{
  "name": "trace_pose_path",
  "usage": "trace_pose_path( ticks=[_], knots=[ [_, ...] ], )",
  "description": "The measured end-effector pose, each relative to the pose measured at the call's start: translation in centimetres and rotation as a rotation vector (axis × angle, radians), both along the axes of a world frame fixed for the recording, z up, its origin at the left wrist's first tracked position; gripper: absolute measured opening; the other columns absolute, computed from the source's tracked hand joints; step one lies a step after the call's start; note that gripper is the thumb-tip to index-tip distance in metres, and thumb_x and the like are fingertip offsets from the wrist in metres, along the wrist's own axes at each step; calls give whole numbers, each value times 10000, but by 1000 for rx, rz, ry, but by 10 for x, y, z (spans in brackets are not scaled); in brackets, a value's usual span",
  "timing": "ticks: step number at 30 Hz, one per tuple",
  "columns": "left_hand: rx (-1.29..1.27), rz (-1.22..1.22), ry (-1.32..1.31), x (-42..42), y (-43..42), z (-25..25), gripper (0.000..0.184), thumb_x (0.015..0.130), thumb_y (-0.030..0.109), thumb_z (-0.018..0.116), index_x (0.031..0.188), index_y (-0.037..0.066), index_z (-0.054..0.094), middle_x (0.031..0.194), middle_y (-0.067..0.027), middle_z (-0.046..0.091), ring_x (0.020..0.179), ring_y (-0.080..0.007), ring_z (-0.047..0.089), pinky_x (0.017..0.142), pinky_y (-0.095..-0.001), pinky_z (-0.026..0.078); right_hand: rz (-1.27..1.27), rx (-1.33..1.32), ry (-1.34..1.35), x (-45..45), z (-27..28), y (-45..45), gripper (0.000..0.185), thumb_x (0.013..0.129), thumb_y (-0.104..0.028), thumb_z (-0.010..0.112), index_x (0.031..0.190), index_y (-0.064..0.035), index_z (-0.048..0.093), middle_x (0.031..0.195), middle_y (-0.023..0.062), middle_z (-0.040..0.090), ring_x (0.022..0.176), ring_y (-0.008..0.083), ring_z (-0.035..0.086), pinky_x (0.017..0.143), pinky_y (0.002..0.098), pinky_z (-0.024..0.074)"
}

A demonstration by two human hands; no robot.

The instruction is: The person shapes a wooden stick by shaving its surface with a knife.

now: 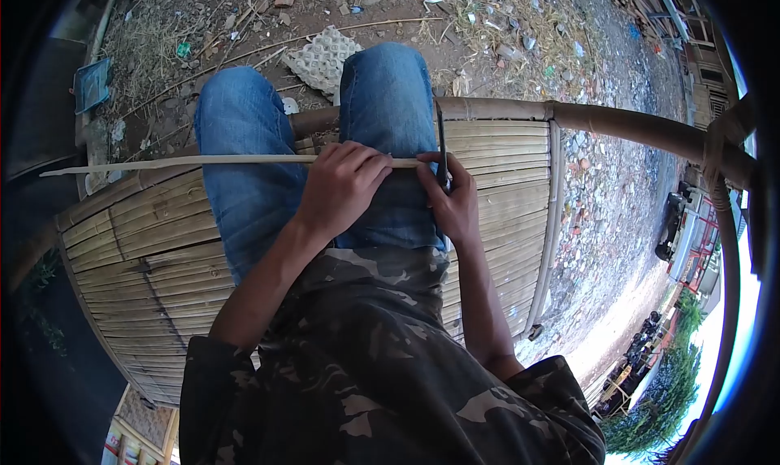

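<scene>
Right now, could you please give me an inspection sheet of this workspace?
Surface: slatted bench, serving as a seat.
Job's things: long pale stick, held crosswise over the jeans; dark knife.
Clutter: egg tray and litter lying ahead.
Hands: left hand closed around the stick; right hand gripping the knife, at the stick's right end.
Cables: nothing seen.
Surroundings: rubble-strewn ground, vehicle and tree to the right.

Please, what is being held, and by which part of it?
Left grip: a pale stick, near its right end. Right grip: a dark blade-like tool, by its lower part.
</scene>
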State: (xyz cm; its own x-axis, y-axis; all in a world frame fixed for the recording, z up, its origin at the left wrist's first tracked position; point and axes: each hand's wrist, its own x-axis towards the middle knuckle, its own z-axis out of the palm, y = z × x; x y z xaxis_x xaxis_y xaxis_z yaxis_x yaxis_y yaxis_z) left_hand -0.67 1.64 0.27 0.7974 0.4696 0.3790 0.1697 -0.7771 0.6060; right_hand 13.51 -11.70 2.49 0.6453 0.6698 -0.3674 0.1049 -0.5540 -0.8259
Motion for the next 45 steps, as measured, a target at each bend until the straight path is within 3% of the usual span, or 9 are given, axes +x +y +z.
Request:
trace_pose_path(
  ticks=[10, 19, 29, 33, 39, 42, 45],
  knots=[
    [17, -51, 5, 0, 5, -2, 174, 755, 90, 769, 914, 52, 710, 858, -44, 683, 817, -219, 655, 733, -353, 505, -7, -35, 27, 0, 1, 1, 229, 910, -215, 659, 1048, -32, 655, 916, 118, 707, 849, 204, 676, 760, 315, 491],
    [67, 58, 54, -64, 46, 0, 182, 727, 67, 787, 900, 56, 728, 873, -28, 704, 853, -195, 662, 757, -342, 509, -15, 15, -1, 0, 2, 0, 215, 907, -202, 660, 1047, -38, 657, 862, 91, 692, 805, 171, 654, 743, 299, 480],
    [117, 139, 77, -89, 53, 3, 174, 729, 53, 781, 894, 53, 727, 894, -30, 706, 864, -187, 663, 750, -340, 498, 13, 71, -30, -2, -6, -6, 197, 893, -140, 666, 1064, -42, 656, 980, 108, 689, 926, 212, 667, 821, 312, 483],
    [76, 76, 36, -65, 37, 4, 167, 735, 31, 769, 897, 44, 728, 903, -37, 703, 871, -202, 662, 753, -340, 512, 20, 61, -53, -2, -6, -6, 197, 898, -139, 662, 1066, -37, 656, 1003, 122, 695, 992, 233, 668, 871, 327, 482],
    [76, -57, 10, -59, 42, 2, 173, 742, 46, 771, 911, 42, 730, 921, -39, 706, 884, -200, 667, 755, -338, 522, 16, 91, -45, -3, -7, -7, 191, 902, -133, 665, 1063, -30, 658, 980, 123, 701, 957, 220, 674, 846, 322, 490],
    [110, 93, 183, -114, 79, 6, 136, 800, 102, 742, 932, 70, 728, 985, -28, 708, 928, -195, 662, 834, -349, 485, -10, 73, -53, -4, -9, -7, 185, 907, -130, 661, 1064, -32, 658, 978, 118, 705, 959, 210, 674, 846, 316, 489],
    [209, 241, 288, -177, 120, 8, 153, 829, 122, 721, 978, 89, 732, 1014, -23, 704, 991, -202, 645, 936, -380, 433, -3, 95, -68, -4, -9, -6, 187, 910, -133, 663, 1071, -38, 659, 905, 83, 691, 784, 141, 640, 728, 291, 487]
  ],
)
